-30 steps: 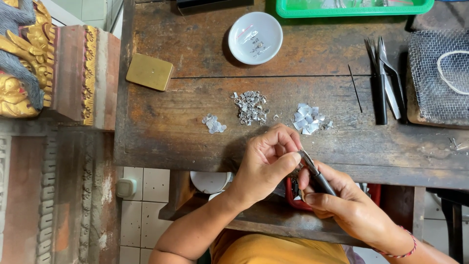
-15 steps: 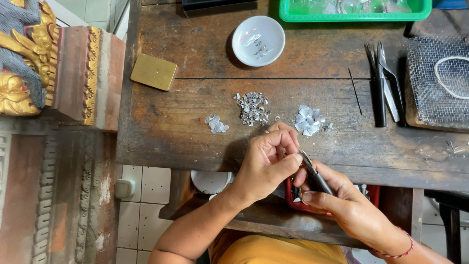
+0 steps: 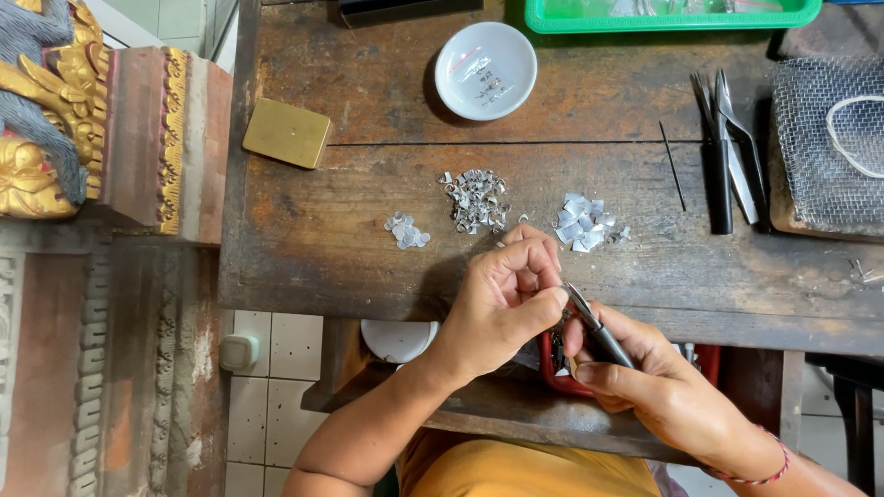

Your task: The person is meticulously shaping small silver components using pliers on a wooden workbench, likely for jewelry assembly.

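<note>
Three heaps: silver bits on wooden bench [image 3: 350,230]; small heap [image 3: 406,230] left, mid heap [image 3: 475,199], right heap [image 3: 584,223], all just far of my hands.
L hand [image 3: 502,304]: fingers curled, tips pinched at plier nose; piece too small to tell.
R hand [image 3: 658,387]: clenched round pliers [image 3: 594,322], at near edge.
Far: white dish [image 3: 485,71], green tray [image 3: 672,17].
Right: tweezers/tools [image 3: 727,147], wire mesh pad [image 3: 829,138].
Left: brass block [image 3: 287,133].

Soft, even daylight — sharp focus, faint shadows, mild wide-angle bend at the edges.
</note>
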